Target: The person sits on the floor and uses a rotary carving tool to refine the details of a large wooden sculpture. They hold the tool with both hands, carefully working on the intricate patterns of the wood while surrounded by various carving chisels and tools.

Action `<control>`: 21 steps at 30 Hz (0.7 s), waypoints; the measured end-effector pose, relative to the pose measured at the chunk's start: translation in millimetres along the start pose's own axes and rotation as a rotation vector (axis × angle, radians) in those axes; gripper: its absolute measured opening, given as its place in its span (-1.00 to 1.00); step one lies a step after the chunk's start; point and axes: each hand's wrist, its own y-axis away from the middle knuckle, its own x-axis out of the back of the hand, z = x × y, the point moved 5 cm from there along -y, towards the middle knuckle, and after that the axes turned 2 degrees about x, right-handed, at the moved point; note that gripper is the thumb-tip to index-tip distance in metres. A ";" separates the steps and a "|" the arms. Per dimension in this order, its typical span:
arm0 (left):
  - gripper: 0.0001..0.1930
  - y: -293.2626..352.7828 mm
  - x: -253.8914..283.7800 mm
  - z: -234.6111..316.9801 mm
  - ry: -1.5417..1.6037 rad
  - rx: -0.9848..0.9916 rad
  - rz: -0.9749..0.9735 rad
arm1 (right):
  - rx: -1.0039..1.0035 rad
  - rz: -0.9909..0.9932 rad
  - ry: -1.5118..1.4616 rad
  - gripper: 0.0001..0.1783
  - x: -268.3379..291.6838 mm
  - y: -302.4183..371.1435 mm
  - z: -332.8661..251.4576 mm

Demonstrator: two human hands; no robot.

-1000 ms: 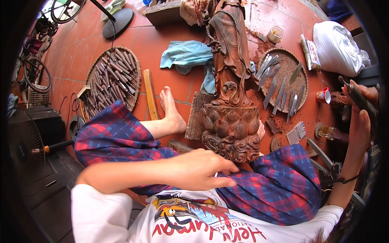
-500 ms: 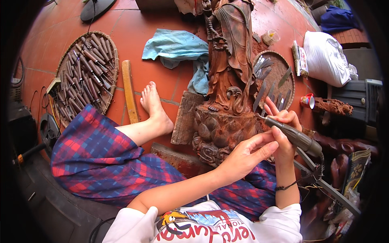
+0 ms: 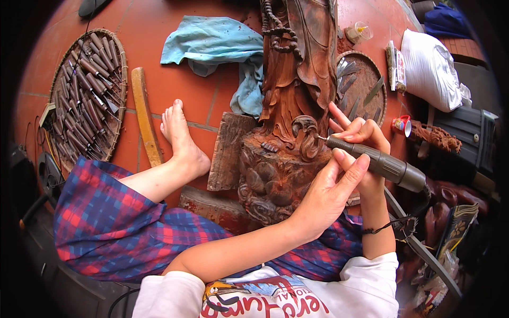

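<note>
Head view. Landmark: carved wooden statue (image 3: 289,106), lying on the red tile floor (image 3: 159,69), its base toward the person.

- Rotary carving tool (image 3: 374,159): dark handpiece, tip touching a curled detail on the statue's right flank, body slanting away to the lower right of the statue.
- Right hand (image 3: 360,138): just right of the statue, fingers closed around the tool near its tip.
- Left hand (image 3: 323,199): below and right of the statue's base, fingers loosely curled, thumb pressed against the underside of the tool; it grips nothing fully.
- Bare foot (image 3: 180,140): left of the statue's base, sole side on the floor, apart from the statue.
- Wooden stick (image 3: 146,122): left of the foot, lying on the floor.
- Round basket of chisels (image 3: 90,95): well left of the statue, at the picture's left edge.
- Blue cloth (image 3: 212,47): touching the statue's upper left side.
- Second round tray (image 3: 366,87): just right of the statue, behind the right hand.
- White sack (image 3: 432,69): farther right, near the edge.

Bare floor lies between the stick and the cloth; the right side is crowded.
</note>
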 end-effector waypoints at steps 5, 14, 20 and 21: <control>-0.44 -3.8 3.0 -5.6 -0.004 -0.049 0.028 | 0.106 -0.045 0.081 -0.74 3.0 4.8 4.6; -0.48 2.3 9.7 -8.2 0.034 0.028 0.053 | 0.096 -0.060 0.106 -0.74 -0.8 9.3 9.8; -0.48 -3.4 12.9 -7.8 0.012 -0.027 0.043 | 0.107 -0.066 0.158 -0.75 -0.6 6.9 9.7; -0.48 -4.3 13.0 -6.8 0.005 -0.027 0.038 | 0.104 -0.061 0.154 -0.75 -0.2 6.7 10.3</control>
